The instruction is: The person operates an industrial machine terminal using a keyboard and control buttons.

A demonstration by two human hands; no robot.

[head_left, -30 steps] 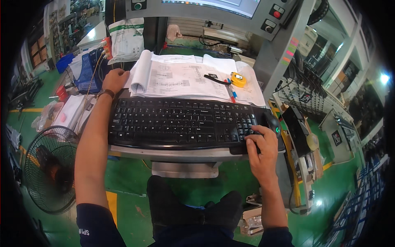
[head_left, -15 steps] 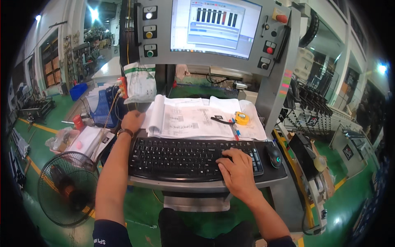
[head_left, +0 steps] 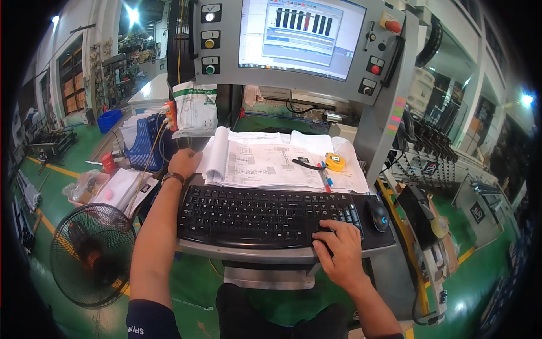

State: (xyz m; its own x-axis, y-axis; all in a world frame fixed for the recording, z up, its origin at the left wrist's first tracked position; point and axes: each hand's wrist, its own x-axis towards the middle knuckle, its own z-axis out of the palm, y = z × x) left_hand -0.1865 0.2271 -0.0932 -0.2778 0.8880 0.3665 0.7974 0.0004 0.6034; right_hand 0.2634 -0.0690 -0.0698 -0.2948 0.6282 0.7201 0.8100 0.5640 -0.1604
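Note:
My right hand rests over the right part of a black keyboard, its fingers spread and bent at the arrow and number keys. Left of the papers lies my left hand, loosely bent and holding nothing that I can see; its fingertips are hard to make out. Printed drawing sheets spread behind the keyboard, their left edge rolled up. A yellow tape measure and pens lie on the sheets. Above, a lit screen shows a window with a row of dark upright bars.
A black mouse sits right of the keyboard. Round buttons and a red knob flank the screen. At left are a white bag, a blue file rack and a caged fan. A tape roll is at right.
My right hand has moved slightly right and nearer to me, from the navigation keys to the lower arrow and number keys. The left hand stays beside the papers. The view has shifted slightly.

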